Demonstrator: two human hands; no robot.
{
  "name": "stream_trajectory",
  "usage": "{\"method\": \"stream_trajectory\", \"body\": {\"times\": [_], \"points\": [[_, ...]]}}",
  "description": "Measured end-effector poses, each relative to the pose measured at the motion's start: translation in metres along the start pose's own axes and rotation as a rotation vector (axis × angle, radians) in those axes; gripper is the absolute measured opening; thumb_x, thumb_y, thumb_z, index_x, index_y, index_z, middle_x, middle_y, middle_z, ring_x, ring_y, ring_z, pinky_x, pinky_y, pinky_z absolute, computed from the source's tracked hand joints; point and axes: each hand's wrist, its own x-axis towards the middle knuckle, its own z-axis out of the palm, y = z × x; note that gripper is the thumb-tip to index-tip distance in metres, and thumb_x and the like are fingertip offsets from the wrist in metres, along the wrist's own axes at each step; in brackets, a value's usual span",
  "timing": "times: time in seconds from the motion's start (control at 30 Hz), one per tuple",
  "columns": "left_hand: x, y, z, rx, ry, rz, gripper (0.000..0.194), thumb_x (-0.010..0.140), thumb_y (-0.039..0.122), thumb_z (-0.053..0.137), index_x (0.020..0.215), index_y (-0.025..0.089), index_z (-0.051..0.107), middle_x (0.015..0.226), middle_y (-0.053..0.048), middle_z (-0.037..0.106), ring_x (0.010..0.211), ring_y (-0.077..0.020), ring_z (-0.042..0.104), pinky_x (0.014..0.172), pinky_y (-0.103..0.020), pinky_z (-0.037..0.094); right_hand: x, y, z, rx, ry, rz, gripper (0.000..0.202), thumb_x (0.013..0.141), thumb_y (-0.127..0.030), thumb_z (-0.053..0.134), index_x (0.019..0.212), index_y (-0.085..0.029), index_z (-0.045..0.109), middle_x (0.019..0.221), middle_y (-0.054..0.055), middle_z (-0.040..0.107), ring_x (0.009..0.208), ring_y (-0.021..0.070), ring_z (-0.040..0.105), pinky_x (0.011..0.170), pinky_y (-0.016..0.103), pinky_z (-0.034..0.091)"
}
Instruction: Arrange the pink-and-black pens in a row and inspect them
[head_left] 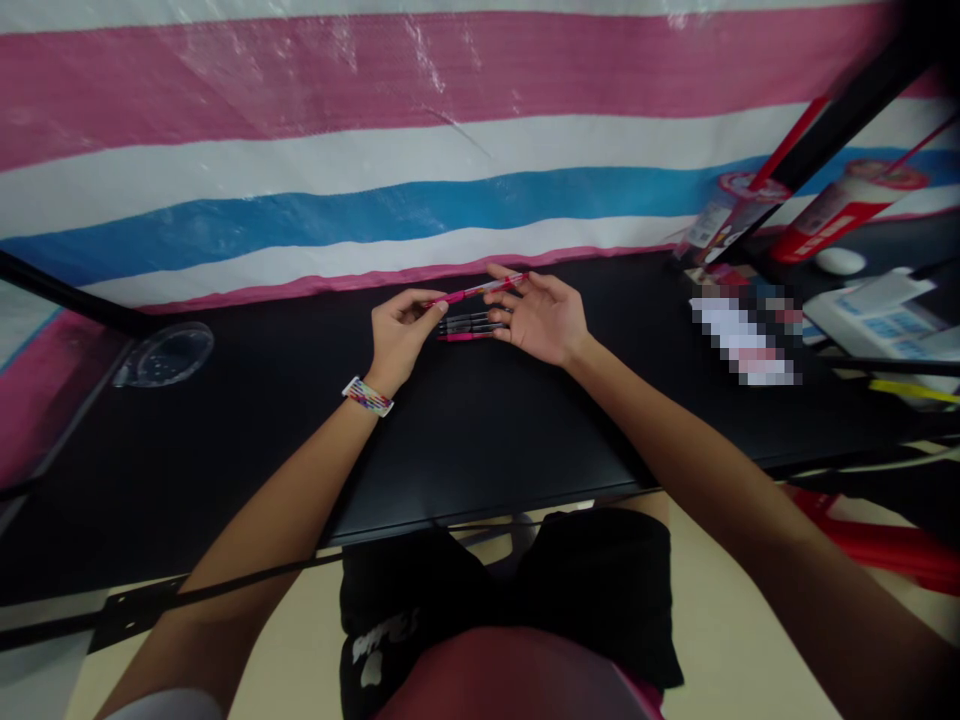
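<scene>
A slim pen (480, 289) with pink and clear parts slants between my two hands, just above the table. My left hand (401, 335), with a colourful woven band (367, 396) on its wrist, pinches the pen's left end between thumb and fingers. Palm up, my right hand (546, 318) has its fingers apart and stretched out, and the pen's right end lies against them. Beneath, several dark pens (466, 322) and a pink pen (463, 337) lie side by side on the black table (480, 440). My right fingers partly cover their right ends.
A clear plastic lid (169, 355) lies at the left. Two drink cups with straws, one clear (724, 220) and one red (840, 215), stand back right near a white rounded object (840, 262) and a pale device (877, 315). Striped sheeting (450, 205) hangs behind the table.
</scene>
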Motion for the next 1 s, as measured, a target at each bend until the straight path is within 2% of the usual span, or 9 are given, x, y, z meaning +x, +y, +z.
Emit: {"method": "stream_trajectory", "body": {"times": [0.17,0.53,0.7,0.77,0.9,1.0], "points": [[-0.0008,0.0011,0.0004,0.002,-0.017,0.007,0.029,0.088,0.051,0.095,0.1,0.026,0.089,0.097,-0.004,0.086,0.084,-0.0187,0.075,0.085,-0.035,0.061,0.0004,0.0,0.001,-0.009,0.037,-0.002,0.041,0.098,-0.052,0.063,0.129,-0.026,0.073,0.106,0.006,0.079,0.083,0.021,0.068,0.076,0.035,0.065],[-0.0006,0.0017,0.0005,0.0,-0.037,0.022,0.03,0.088,0.053,0.095,0.1,0.027,0.089,0.098,-0.004,0.086,0.087,-0.0189,0.076,0.086,-0.036,0.062,0.0029,0.0037,-0.0025,0.085,-0.041,-0.036,0.035,0.098,-0.046,0.066,0.125,-0.026,0.073,0.101,0.004,0.079,0.081,0.0184,0.07,0.08,0.035,0.066],[-0.0002,0.0012,0.0003,0.022,-0.023,0.017,0.031,0.089,0.054,0.094,0.1,0.026,0.088,0.097,-0.004,0.086,0.086,-0.0192,0.076,0.087,-0.036,0.062,0.0015,0.0006,-0.002,0.071,-0.048,-0.012,0.047,0.098,-0.055,0.063,0.134,-0.027,0.071,0.105,0.006,0.081,0.087,0.0227,0.072,0.079,0.039,0.066],[0.0001,0.0014,0.0002,0.025,-0.021,0.015,0.031,0.089,0.054,0.094,0.1,0.026,0.088,0.097,-0.004,0.086,0.086,-0.0189,0.075,0.086,-0.036,0.062,0.001,0.0,-0.0009,0.045,-0.034,-0.011,0.049,0.097,-0.057,0.062,0.135,-0.027,0.071,0.106,0.006,0.081,0.088,0.0231,0.072,0.08,0.039,0.066],[-0.0006,0.0029,0.0004,0.018,-0.044,0.028,0.029,0.089,0.052,0.094,0.099,0.026,0.088,0.098,-0.004,0.086,0.088,-0.0191,0.076,0.087,-0.036,0.061,0.0009,0.0011,0.0028,-0.047,0.053,-0.05,0.038,0.097,-0.051,0.063,0.123,-0.026,0.074,0.1,0.006,0.08,0.086,0.0219,0.071,0.081,0.037,0.065],[-0.0016,0.0036,0.0005,0.044,-0.055,0.025,0.028,0.089,0.053,0.093,0.099,0.027,0.088,0.098,-0.004,0.086,0.089,-0.0199,0.076,0.087,-0.037,0.061,0.0008,0.0012,0.0053,-0.131,0.122,-0.058,0.04,0.097,-0.056,0.061,0.12,-0.027,0.074,0.1,0.007,0.079,0.089,0.0241,0.071,0.08,0.038,0.064]]}}
